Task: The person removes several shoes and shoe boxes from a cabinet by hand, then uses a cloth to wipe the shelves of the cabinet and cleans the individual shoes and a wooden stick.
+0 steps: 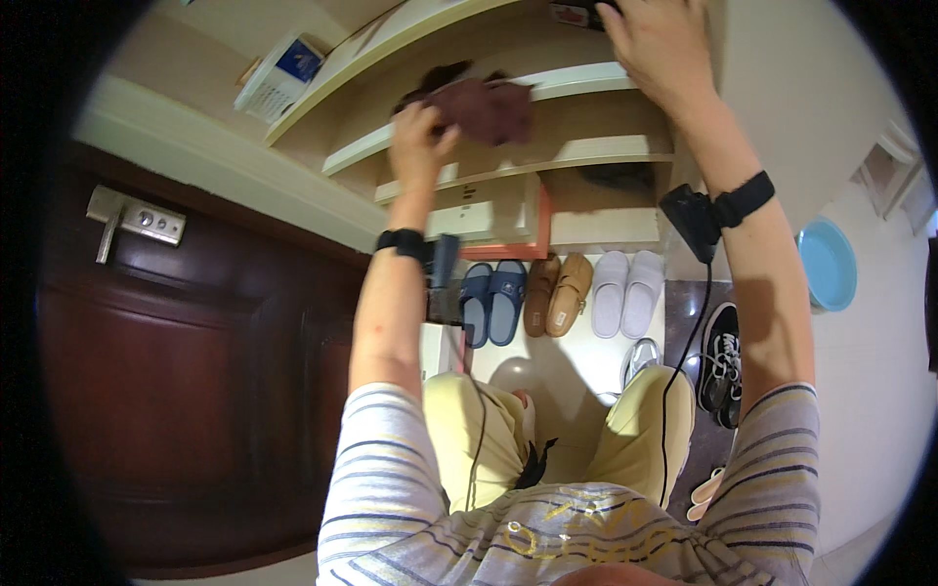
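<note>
My left hand [419, 143] is at the front of a shelf, fingers curled on the left end of a crumpled maroon cloth [487, 110]. A blurred dark item lies behind the cloth, too unclear to name. My right hand [659, 44] reaches to the upper right of the shelving, its fingertips cut off by the picture's top edge, beside a dark box [579, 15]. Whether it holds the box cannot be told. The white shelf edge [579, 80] runs between my two hands.
Shoe boxes [484, 212] fill the lower shelf. Below stand blue slides [506, 300], brown shoes [569, 297], white slippers [608, 293] and black sneakers [720, 351]. A white basket [278, 80] stands upper left, a dark door [183, 366] left, a blue basin [828, 264] right.
</note>
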The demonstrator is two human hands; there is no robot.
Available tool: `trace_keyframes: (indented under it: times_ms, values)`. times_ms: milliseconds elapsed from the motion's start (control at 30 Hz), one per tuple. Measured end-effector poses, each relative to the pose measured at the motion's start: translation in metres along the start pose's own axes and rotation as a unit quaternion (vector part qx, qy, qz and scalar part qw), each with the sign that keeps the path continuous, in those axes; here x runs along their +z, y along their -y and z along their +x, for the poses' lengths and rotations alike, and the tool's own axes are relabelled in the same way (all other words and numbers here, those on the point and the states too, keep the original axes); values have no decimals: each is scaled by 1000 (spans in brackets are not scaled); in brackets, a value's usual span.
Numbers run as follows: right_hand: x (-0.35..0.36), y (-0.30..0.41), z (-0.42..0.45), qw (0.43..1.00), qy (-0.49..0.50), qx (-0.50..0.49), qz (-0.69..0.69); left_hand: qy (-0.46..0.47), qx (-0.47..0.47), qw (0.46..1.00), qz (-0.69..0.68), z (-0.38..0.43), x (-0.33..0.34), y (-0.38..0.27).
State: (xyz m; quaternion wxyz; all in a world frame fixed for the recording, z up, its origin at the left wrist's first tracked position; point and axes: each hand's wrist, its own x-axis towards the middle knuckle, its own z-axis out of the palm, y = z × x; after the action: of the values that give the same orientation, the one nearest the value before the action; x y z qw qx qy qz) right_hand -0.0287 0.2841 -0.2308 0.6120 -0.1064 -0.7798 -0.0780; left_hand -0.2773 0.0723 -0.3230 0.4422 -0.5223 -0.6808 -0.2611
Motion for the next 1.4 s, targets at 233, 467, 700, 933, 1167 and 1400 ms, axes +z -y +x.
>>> trace_keyframes:
  times_ms: [233,467,700,933,1167,1400]
  values:
    - [7,2,-4,999,18,-10,31,111,-213,963,-124,-16,-38,62]
    - [-4,9,-6,999,30,-37,-1,70,-122,984,-106,25,21,-57]
    - [-1,9,-3,997,55,-39,-30,43,36,989,-133,57,50,-140]
    - [1,8,-3,996,57,-46,-51,90,-7,992,-92,3,-8,-19]
    - [2,5,1,997,52,-45,-18,41,-121,990,-56,-37,-48,90]
    - [-1,13,-6,998,38,-37,22,57,-36,994,-84,3,-19,1]
